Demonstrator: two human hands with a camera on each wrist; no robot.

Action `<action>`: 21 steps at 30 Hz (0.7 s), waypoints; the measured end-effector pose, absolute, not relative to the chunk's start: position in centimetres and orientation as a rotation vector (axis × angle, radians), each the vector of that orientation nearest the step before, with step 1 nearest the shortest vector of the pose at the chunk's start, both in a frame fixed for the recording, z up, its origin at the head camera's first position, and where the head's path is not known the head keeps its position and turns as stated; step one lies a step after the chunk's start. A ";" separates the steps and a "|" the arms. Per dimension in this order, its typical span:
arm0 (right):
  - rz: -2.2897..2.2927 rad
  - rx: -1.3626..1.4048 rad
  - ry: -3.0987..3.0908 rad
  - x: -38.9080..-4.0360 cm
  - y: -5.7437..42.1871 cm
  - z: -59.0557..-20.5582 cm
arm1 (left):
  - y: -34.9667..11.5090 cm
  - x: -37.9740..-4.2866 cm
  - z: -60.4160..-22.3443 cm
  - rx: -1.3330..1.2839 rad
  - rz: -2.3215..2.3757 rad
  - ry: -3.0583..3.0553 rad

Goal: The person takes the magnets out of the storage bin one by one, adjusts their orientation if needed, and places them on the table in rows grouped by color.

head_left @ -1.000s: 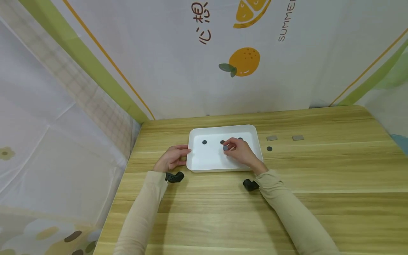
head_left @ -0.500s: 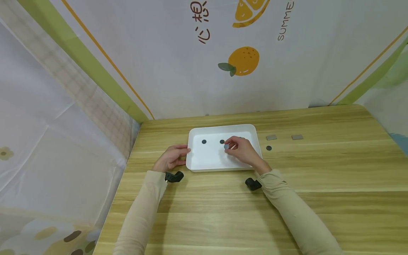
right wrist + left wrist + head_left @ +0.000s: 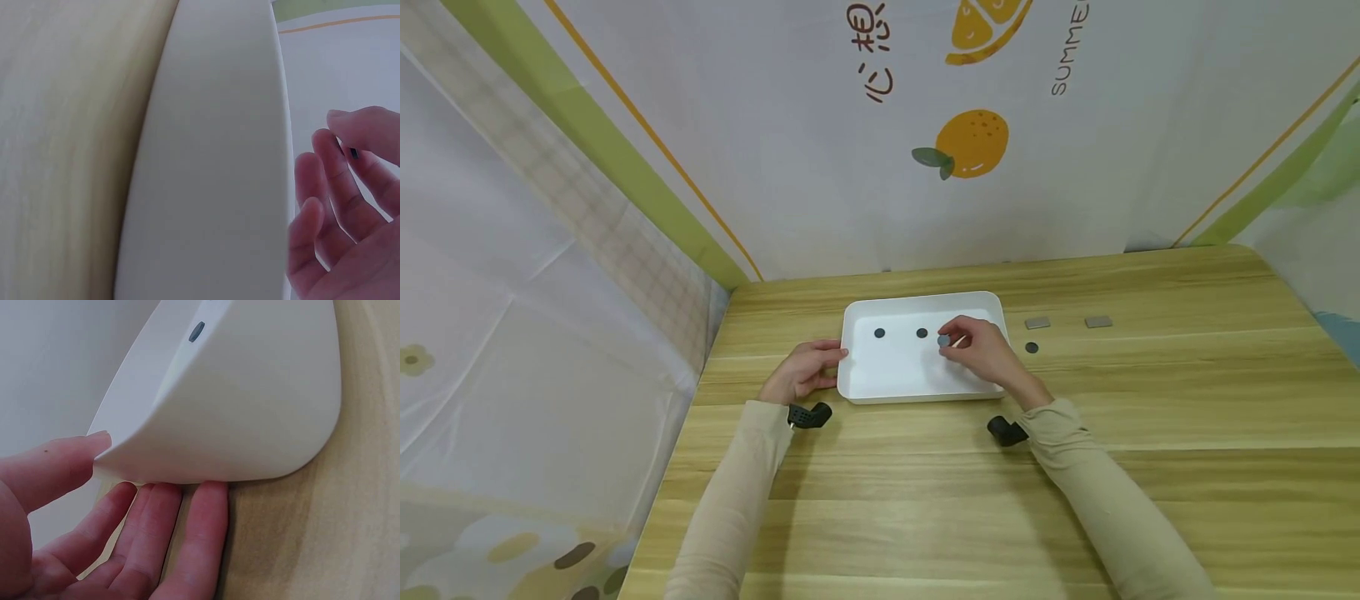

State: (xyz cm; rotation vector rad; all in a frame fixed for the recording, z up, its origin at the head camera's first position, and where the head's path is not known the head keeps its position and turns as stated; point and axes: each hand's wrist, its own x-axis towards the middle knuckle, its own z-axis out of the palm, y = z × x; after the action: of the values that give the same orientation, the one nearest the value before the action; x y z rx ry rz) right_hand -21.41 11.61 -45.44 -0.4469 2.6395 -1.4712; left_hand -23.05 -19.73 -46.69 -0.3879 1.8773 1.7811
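Observation:
A shallow white rectangular tray (image 3: 887, 377) stands on the wooden table. My left hand (image 3: 807, 369) holds its left end; in the left wrist view the thumb (image 3: 75, 459) lies over the rim while the fingertips touch the outer wall. Over the tray's right half, my right hand (image 3: 983, 348) pinches a small round grey disc (image 3: 944, 341) between thumb and fingertips. Only a dark sliver of that disc shows in the right wrist view. Inside the tray lie two dark round discs, the left disc (image 3: 879, 333) and the middle disc (image 3: 922, 333). The right hand hides the tray's floor beneath it.
To the right of the tray, another dark disc (image 3: 1032, 347) lies on the table (image 3: 895, 500). Behind it are two flat grey rectangular pieces, a nearer piece (image 3: 1037, 322) and a farther piece (image 3: 1098, 322). A printed cloth (image 3: 820, 183) hangs behind the table.
My right hand has shifted to the right over the tray with the pinched disc. A third disc, partly seen in the tray before, is now hidden behind that hand. The left hand stays put.

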 end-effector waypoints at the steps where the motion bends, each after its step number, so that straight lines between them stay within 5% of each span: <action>1: -1.473 -0.447 2.640 -21.4 11.8 -45.4 | -19.7 -23.0 -46.7 -0.381 1.779 1.879; 21: -1.487 -0.390 2.650 -21.2 14.8 -44.5 | -19.7 -22.9 -46.5 -0.378 1.781 1.881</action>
State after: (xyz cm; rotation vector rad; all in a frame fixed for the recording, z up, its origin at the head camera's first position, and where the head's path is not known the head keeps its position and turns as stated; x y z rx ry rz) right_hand -21.16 14.77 -44.49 -0.3897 2.6496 -1.4870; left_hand -22.91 -19.69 -46.46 -0.3784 1.8811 1.7810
